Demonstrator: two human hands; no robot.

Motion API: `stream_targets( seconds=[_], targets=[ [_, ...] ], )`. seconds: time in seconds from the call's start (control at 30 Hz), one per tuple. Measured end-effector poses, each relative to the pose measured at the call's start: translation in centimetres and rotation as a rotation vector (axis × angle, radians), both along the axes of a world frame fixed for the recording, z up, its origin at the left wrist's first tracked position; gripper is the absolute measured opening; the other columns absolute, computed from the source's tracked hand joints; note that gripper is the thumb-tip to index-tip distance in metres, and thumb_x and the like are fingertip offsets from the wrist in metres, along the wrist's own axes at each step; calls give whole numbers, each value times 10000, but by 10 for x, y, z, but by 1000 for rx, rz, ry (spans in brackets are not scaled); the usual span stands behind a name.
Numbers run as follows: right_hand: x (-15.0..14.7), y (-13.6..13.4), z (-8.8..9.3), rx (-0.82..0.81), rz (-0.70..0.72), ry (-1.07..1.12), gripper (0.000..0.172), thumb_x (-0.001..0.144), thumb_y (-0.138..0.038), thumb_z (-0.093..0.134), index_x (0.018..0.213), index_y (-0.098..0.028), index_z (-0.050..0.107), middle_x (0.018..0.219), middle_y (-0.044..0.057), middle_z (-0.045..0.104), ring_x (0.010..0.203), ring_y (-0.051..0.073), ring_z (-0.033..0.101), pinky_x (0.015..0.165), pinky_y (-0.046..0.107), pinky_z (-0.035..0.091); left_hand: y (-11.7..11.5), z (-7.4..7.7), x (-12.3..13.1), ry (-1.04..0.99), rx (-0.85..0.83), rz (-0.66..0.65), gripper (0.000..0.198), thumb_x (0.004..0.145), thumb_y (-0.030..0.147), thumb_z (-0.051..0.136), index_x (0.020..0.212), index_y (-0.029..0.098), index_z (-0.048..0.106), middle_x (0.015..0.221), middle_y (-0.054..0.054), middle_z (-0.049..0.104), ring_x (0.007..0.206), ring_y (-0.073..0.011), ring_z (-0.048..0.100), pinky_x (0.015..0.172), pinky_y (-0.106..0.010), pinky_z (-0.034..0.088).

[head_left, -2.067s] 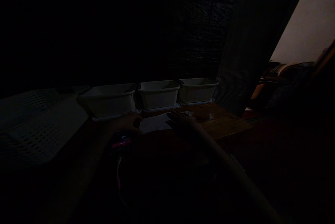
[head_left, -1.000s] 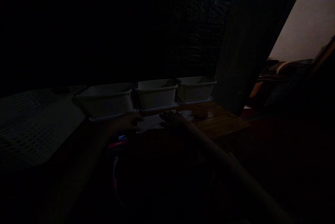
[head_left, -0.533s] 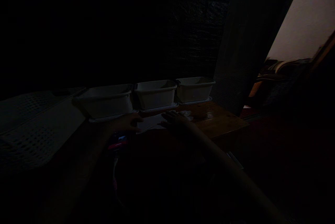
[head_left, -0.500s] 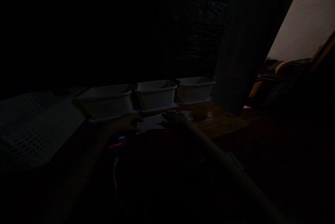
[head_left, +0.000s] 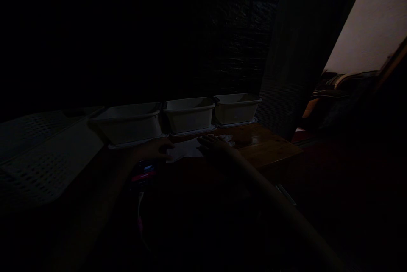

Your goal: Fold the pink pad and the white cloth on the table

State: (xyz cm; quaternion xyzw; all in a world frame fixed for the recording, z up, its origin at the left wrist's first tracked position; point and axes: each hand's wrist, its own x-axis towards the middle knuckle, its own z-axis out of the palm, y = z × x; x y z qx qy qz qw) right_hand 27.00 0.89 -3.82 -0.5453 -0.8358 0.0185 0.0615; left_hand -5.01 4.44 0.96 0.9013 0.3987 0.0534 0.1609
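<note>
In the dim light a flat white glove [head_left: 184, 149] lies on the wooden table, with finger-like lobes at its right end. My right hand [head_left: 218, 147] rests flat across it, fingers stretched out. At the glove's left end is my left hand [head_left: 152, 150], its thumb and fingers apart around that edge; whether they press on it is hard to see. Just below my left wrist lies a dark device [head_left: 144, 172] with a small lit screen and a pinkish-red band. A pale cable [head_left: 139, 206] runs down from it.
Three white tubs, left [head_left: 133, 125], middle [head_left: 190, 117] and right [head_left: 237, 110], stand in a row behind my hands. A white perforated basket [head_left: 41, 170] is at the left. The wooden table [head_left: 270, 147] ends at the right, before a lit doorway.
My right hand has shifted very slightly on the glove, and its thumb has drawn in closer to the fingers. My left hand stays almost where it was.
</note>
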Motion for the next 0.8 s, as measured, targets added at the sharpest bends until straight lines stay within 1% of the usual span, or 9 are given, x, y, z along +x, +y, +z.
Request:
stream_targets(
  seconds=[0.1,0.27,0.4,0.5,0.63,0.8],
  targets=[
    [0,0,-2,-9,-7,32,721,985,-672,255,1605,-307,300,1655,9,211,1538,315,216,1239,559,195,1,-1,0,-10,15,-17,555,823,562,659,1255,215,636,1336,-106,622,1214,-293,586,1008,-385,460],
    [-1,-5,1,-28,-12,37,749,957,-690,335,1610,-329,274,1665,0,158,1548,325,177,1237,567,171,0,-1,-1,-15,23,-33,640,774,596,703,1269,195,631,1321,-116,618,1183,-293,598,999,-378,473],
    [-1,-7,4,-61,-34,71,857,905,-795,298,1617,-321,253,1668,-4,151,1552,329,156,1244,561,148,-1,0,-1,-10,6,-23,671,756,639,708,1271,215,635,1311,-108,623,1146,-293,618,957,-371,498],
    [-2,-9,7,-82,-41,77,906,876,-835,285,1618,-317,253,1670,3,146,1555,322,147,1251,549,127,-2,1,-2,-18,9,-21,665,748,614,727,1267,209,634,1335,-109,612,1191,-295,598,996,-374,479],
    [-3,-12,12,-102,-38,62,930,864,-847,284,1624,-313,234,1671,9,130,1560,317,129,1255,539,115,0,-1,-3,-18,17,-20,661,726,573,759,1261,203,636,1315,-113,618,1187,-290,601,991,-368,482],
    [-4,-17,15,-95,-38,79,909,873,-829,308,1623,-321,234,1672,9,132,1560,314,129,1255,538,117,2,-2,-4,-9,8,-26,671,714,532,773,1273,191,627,1321,-119,612,1185,-288,601,998,-371,473]
  ],
)
